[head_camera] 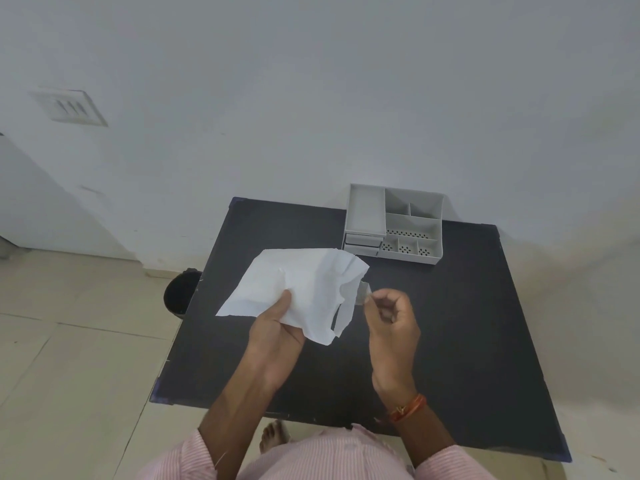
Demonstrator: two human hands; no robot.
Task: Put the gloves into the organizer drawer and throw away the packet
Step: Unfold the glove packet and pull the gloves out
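Note:
I hold a crumpled white paper packet (298,289) above the black table (467,323). My left hand (273,327) grips its lower edge, thumb on top. My right hand (391,317) is closed, pinching a thin, clear plastic piece (363,295) that sticks out of the packet's torn right side; it looks like a transparent glove, though little of it shows. The grey organizer (394,225) stands at the table's far edge against the wall, with open compartments on top and small drawers (362,242) at its front left, which look shut.
A dark round bin (181,292) sits on the tiled floor just left of the table. A white wall runs behind the table, with a switch plate (69,107) at the upper left. My bare foot (273,436) shows under the table's near edge.

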